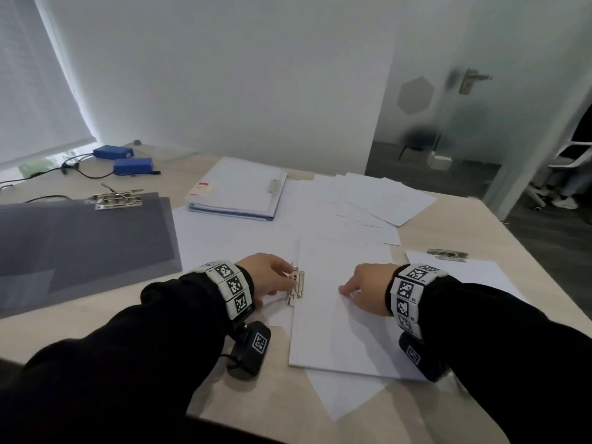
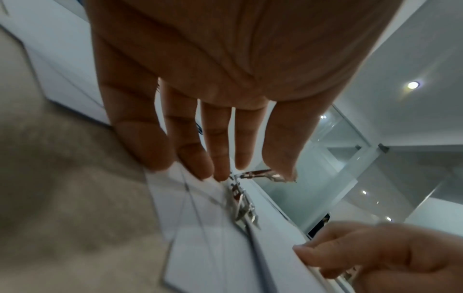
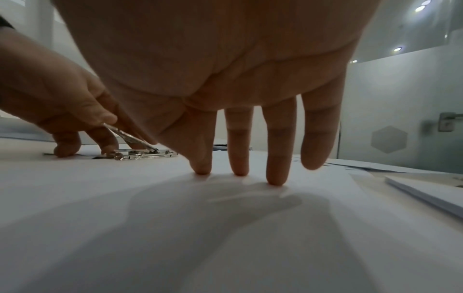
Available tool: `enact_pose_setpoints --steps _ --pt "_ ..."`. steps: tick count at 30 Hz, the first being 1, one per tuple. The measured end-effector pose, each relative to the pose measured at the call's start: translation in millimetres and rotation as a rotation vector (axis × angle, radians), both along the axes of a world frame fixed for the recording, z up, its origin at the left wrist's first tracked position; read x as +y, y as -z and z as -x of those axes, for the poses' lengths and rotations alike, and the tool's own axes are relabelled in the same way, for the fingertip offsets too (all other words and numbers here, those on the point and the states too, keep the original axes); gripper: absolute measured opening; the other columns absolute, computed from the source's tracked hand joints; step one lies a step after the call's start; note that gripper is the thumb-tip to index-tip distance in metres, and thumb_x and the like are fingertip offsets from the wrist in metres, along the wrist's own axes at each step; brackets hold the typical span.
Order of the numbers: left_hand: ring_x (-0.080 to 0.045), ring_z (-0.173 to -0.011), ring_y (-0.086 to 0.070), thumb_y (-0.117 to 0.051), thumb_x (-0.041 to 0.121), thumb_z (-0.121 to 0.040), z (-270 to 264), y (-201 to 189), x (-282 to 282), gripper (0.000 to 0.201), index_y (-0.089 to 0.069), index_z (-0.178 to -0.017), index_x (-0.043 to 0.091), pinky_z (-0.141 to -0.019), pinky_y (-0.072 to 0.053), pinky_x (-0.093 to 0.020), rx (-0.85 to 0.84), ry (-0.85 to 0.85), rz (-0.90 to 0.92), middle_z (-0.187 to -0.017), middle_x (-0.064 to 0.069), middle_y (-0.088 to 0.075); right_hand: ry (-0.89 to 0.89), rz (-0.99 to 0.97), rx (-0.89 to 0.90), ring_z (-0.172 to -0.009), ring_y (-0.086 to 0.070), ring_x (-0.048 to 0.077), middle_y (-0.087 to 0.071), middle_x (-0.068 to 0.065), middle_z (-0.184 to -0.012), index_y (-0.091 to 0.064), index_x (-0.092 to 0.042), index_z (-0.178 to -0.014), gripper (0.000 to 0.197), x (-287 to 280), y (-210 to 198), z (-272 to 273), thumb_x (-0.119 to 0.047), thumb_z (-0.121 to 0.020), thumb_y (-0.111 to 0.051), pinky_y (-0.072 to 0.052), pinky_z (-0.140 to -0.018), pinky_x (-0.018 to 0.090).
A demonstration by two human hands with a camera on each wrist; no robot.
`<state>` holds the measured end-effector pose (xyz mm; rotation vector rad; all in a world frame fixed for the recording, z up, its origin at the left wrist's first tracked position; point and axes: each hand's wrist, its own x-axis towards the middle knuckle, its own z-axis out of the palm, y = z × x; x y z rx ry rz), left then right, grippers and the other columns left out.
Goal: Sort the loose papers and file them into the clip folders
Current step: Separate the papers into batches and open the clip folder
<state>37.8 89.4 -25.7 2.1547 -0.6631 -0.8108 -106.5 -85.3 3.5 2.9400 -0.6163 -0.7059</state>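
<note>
Pressing the paper stack [image 1: 339, 302] with straight fingers, right hand [image 1: 365, 288]; left hand [image 1: 270, 275] pinches the clip lever [image 3: 130, 136].

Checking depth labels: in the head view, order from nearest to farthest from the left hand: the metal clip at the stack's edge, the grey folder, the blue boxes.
1. Metal clip, at the left hand.
2. Grey folder, left.
3. Blue boxes, far left.

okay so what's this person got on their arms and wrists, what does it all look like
Both arms are in long black sleeves. Each wrist carries a white segmented band printed with square black-and-white coded markers; the right band matches. Under each wrist hangs a black camera block bearing its own marker, the left one trailing a thin black cable. The left hand and right hand are bare.
</note>
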Motion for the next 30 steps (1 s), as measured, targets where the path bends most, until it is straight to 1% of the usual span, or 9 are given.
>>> enact_pose_setpoints --steps 2,4,7,9,16,21,24,28,30 --pt "-0.014 -0.086 -0.062 -0.076 0.025 -0.084 0.0 0.8 -1.9 0.056 -0.055 -0.136 0.023 -0.056 -0.048 -0.022 -0.06 0.064 -0.048 -0.112 0.005 -0.068 0.042 0.022 0.013 -0.126 -0.051 0.025 -0.05 -0.005 -0.14 -0.055 -0.037 -0.135 0.041 3.7 -2.4 -3.8 -0.041 -0.099 -0.035 -0.041 -0.099 0.033" --pt "-0.017 -0.095 -0.061 -0.076 0.025 -0.084 1.8 -0.9 -6.4 0.067 -0.046 -0.144 0.021 -0.057 -0.048 -0.022 -0.128 0.11 -0.115 -0.121 0.003 -0.063 0.074 0.048 0.027 -0.123 -0.054 0.026 -0.055 -0.001 -0.136 -0.056 -0.026 -0.135 0.044 8.0 -3.8 -6.7 -0.044 -0.101 -0.035 -0.04 -0.097 0.031" --pt "-0.024 -0.123 -0.055 -0.078 0.026 -0.083 3.1 -1.9 -13.9 0.081 -0.035 -0.152 0.02 -0.094 -0.053 -0.036 -0.213 0.162 -0.231 -0.141 -0.003 -0.05 0.083 0.08 0.044 -0.122 -0.054 0.028 -0.056 0.001 -0.134 -0.055 -0.023 -0.136 0.048 10.9 -4.4 -7.9 -0.046 -0.101 -0.032 -0.041 -0.099 0.033" --pt "-0.026 -0.131 -0.049 -0.08 0.029 -0.082 1.3 -1.0 -15.9 0.09 -0.027 -0.155 0.022 -0.104 -0.048 -0.04 -0.225 0.173 -0.27 -0.148 -0.004 -0.044 0.081 0.088 0.055 -0.123 -0.053 0.028 -0.055 0.001 -0.135 -0.054 -0.023 -0.136 0.048 11.0 -4.7 -7.2 -0.046 -0.102 -0.03 -0.04 -0.099 0.033" --pt "-0.026 -0.122 -0.055 -0.083 0.034 -0.077 -4.1 2.3 -15.4 0.082 -0.042 -0.147 0.027 -0.096 -0.053 -0.038 -0.237 0.155 -0.294 -0.137 -0.003 -0.051 0.061 0.097 0.12 -0.13 -0.047 0.028 -0.047 0.0 -0.143 -0.047 -0.026 -0.143 0.045 14.0 -10.3 -6.7 -0.035 -0.103 -0.028 -0.037 -0.103 0.036" --pt "-0.026 -0.115 -0.058 -0.086 0.035 -0.072 -4.1 4.7 -18.5 0.084 -0.043 -0.143 0.028 -0.093 -0.056 -0.042 -0.22 0.142 -0.314 -0.122 -0.002 -0.056 0.075 0.081 0.105 -0.129 -0.049 0.027 -0.05 -0.001 -0.142 -0.05 -0.026 -0.141 0.044 13.3 -10.7 -6.8 -0.038 -0.103 -0.031 -0.037 -0.102 0.035" --pt "-0.027 -0.116 -0.056 -0.085 0.034 -0.074 -1.2 3.0 -20.9 0.082 -0.042 -0.144 0.025 -0.093 -0.054 -0.039 -0.26 0.162 -0.343 -0.124 -0.003 -0.054 0.075 0.077 0.099 -0.125 -0.052 0.026 -0.052 -0.001 -0.139 -0.052 -0.027 -0.139 0.044 12.3 -10.2 -7.3 -0.038 -0.101 -0.032 -0.039 -0.1 0.034" --pt "-0.027 -0.116 -0.056 -0.082 0.034 -0.077 1.3 -0.4 -23.8 0.08 -0.039 -0.144 0.021 -0.083 -0.052 -0.034 -0.318 0.198 -0.389 -0.131 -0.004 -0.053 0.069 0.079 0.092 -0.125 -0.052 0.026 -0.053 -0.002 -0.138 -0.051 -0.028 -0.139 0.044 11.9 -10.4 -6.5 -0.036 -0.101 -0.031 -0.039 -0.101 0.034" --pt "-0.027 -0.114 -0.058 -0.083 0.034 -0.076 0.9 -0.3 -23.5 0.08 -0.04 -0.143 0.022 -0.088 -0.054 -0.035 -0.304 0.189 -0.388 -0.124 -0.003 -0.054 0.052 0.083 0.088 -0.125 -0.052 0.027 -0.053 -0.002 -0.138 -0.05 -0.029 -0.14 0.044 10.8 -9.3 -5.4 -0.037 -0.102 -0.03 -0.04 -0.101 0.034"
